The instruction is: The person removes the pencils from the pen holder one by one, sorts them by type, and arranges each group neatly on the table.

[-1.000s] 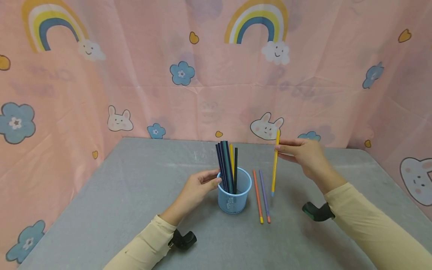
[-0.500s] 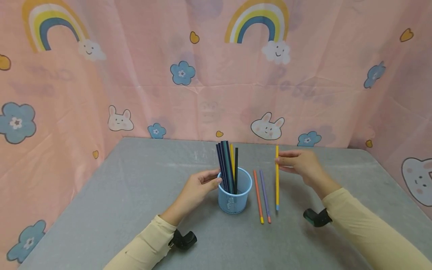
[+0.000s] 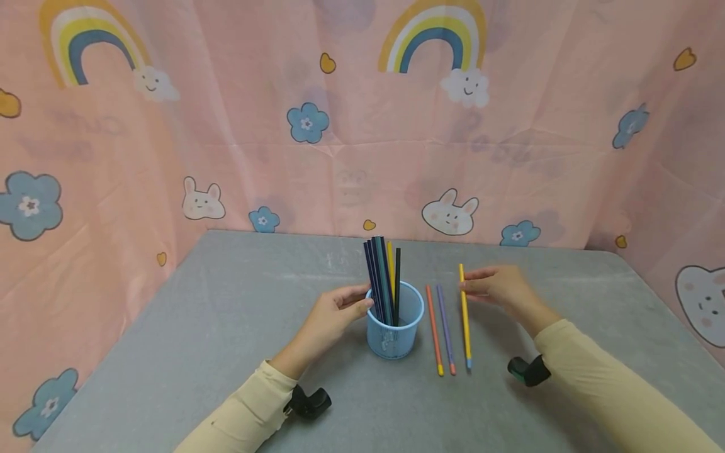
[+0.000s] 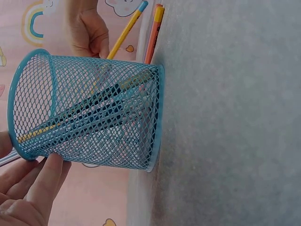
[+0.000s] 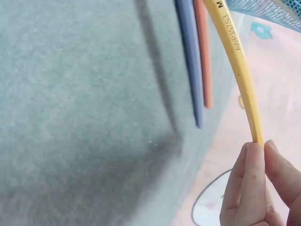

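My right hand (image 3: 501, 290) pinches a yellow pencil (image 3: 466, 321) with a blue end near its far tip. In the right wrist view the pencil (image 5: 239, 66) stands off the table, its shadow beneath. To its left a purple pencil (image 3: 445, 327) and an orange pencil (image 3: 434, 327) lie side by side on the table. My left hand (image 3: 325, 324) grips the rim of a blue mesh pencil cup (image 3: 392, 343), thumb on one side and fingers on the other in the left wrist view. Several dark pencils (image 3: 378, 277) and a yellow one (image 3: 391, 264) lean inside the cup.
The grey table (image 3: 238, 314) reaches back to a pink patterned curtain (image 3: 255, 157). Black wrist-worn devices stick out below both sleeves, one by the left forearm (image 3: 226, 415) and one by the right forearm (image 3: 612, 384).
My right hand has come down and nearer with the yellow pencil, bringing it beside the purple one, closer to the table. The left hand and the cup have stayed in place.
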`<state>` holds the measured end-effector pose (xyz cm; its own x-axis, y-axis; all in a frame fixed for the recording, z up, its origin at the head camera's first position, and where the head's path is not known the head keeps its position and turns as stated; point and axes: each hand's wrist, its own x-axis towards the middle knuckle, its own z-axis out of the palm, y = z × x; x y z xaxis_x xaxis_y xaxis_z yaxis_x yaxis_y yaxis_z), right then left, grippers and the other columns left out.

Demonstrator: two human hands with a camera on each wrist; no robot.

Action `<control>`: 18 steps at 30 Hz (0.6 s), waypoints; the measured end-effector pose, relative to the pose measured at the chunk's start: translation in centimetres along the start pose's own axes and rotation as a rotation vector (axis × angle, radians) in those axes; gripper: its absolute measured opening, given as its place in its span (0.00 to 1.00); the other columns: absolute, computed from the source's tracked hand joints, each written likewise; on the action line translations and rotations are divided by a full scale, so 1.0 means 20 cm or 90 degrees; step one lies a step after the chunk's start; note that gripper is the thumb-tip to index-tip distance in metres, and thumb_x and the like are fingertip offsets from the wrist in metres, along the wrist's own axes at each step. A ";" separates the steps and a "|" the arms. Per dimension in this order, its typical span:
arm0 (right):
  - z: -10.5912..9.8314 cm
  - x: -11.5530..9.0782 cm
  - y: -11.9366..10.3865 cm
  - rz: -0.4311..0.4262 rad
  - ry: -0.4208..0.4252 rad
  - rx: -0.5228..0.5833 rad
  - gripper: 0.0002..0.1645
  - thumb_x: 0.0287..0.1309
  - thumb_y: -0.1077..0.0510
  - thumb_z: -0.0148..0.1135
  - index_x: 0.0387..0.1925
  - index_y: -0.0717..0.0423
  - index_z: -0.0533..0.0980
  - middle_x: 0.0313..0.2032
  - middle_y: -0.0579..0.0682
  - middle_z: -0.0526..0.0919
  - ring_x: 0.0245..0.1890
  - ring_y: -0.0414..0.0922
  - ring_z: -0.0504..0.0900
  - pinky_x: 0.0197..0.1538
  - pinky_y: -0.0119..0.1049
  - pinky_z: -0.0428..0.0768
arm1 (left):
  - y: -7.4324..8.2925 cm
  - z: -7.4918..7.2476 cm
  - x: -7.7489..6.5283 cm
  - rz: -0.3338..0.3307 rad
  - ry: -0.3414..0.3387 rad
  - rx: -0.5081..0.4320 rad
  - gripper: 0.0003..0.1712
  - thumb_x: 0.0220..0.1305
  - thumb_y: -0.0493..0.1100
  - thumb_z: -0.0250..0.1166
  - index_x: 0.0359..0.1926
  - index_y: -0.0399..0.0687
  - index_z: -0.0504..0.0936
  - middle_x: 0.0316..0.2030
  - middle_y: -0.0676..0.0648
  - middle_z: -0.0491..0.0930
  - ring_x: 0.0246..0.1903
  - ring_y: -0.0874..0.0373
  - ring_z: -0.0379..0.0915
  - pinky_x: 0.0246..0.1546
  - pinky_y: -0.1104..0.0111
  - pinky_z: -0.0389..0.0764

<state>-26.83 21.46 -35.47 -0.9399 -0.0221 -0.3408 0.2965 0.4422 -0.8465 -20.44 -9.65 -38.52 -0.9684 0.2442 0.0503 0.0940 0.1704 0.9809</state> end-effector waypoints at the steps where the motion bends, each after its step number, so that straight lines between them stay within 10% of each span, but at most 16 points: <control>1: 0.00 0.00 0.01 0.006 -0.001 0.000 0.29 0.61 0.57 0.69 0.59 0.70 0.74 0.34 0.45 0.87 0.33 0.35 0.86 0.49 0.38 0.88 | 0.00 0.00 0.00 0.000 -0.001 0.001 0.26 0.70 0.42 0.62 0.65 0.34 0.73 0.63 0.36 0.76 0.61 0.44 0.77 0.58 0.61 0.82; 18: 0.04 0.06 0.08 0.038 -0.007 -0.021 0.25 0.60 0.58 0.70 0.54 0.71 0.77 0.30 0.46 0.86 0.27 0.37 0.85 0.38 0.34 0.89 | 0.01 0.00 -0.01 0.001 0.000 -0.004 0.26 0.71 0.41 0.62 0.65 0.34 0.73 0.63 0.35 0.75 0.61 0.44 0.76 0.58 0.61 0.82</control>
<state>-27.33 21.32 -37.51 -0.9190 -0.0042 -0.3942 0.3456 0.4725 -0.8108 -20.26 -9.59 -38.35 -0.9682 0.2450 0.0513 0.0936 0.1642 0.9820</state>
